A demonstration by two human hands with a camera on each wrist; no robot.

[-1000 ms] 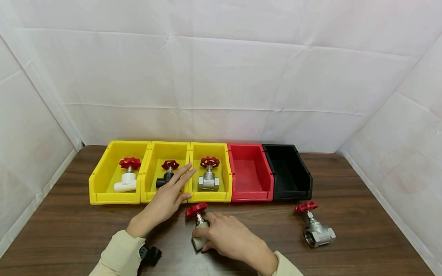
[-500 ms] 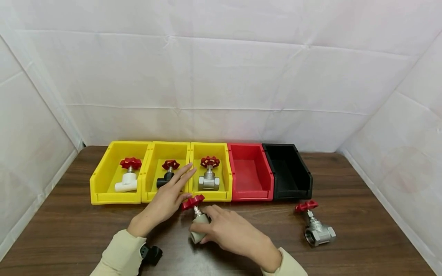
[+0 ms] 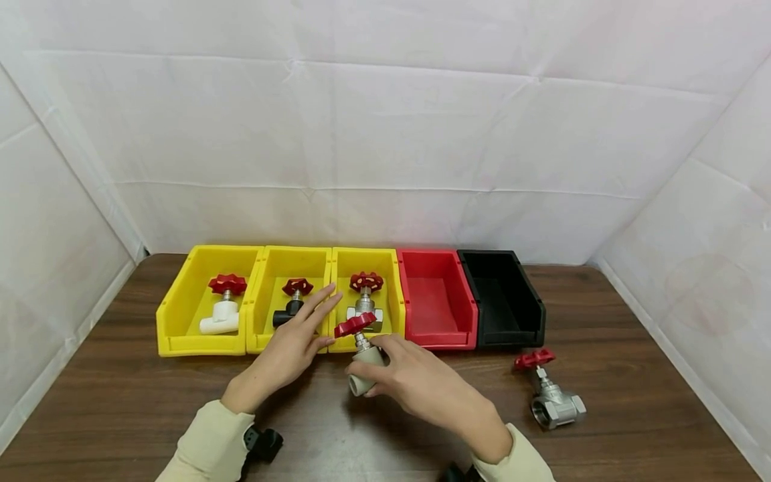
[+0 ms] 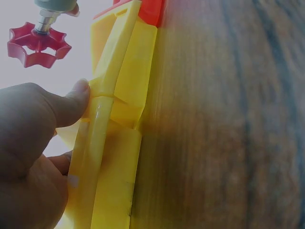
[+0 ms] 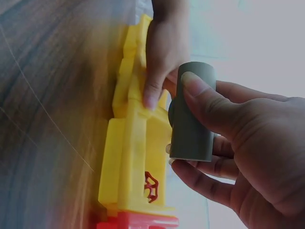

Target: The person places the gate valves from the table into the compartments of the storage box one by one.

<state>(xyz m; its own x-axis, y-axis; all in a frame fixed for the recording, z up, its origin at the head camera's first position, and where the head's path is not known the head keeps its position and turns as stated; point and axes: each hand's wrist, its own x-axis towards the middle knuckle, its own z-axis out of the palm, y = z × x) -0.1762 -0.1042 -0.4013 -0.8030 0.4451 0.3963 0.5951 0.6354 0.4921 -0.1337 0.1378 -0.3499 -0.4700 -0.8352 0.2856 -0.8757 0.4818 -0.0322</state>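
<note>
My right hand (image 3: 427,388) grips a gate valve (image 3: 367,365) by its grey-green plastic body, with the red handwheel tilted up to the left. The valve is raised off the table, in front of the third yellow bin (image 3: 399,304). In the right wrist view, thumb and fingers lie around the grey body (image 5: 193,126). My left hand (image 3: 283,355) rests on the front of the yellow bins, fingers stretched over the middle bin (image 3: 298,254). Its thumb touches the front rim (image 4: 97,109) in the left wrist view. A steel valve (image 3: 375,316) stands in the third bin, partly hidden behind the held valve.
A white valve (image 3: 223,316) lies in the left yellow bin (image 3: 175,314); a black valve (image 3: 288,314) lies in the middle one. Right of them stand a red bin (image 3: 430,298) and a black bin (image 3: 500,298). Another steel valve (image 3: 554,405) sits on the table (image 3: 626,402).
My right hand has lifted the grey-green valve off the table and carried it forward and slightly right, towards the third yellow bin. The left hand has stayed in place.
</note>
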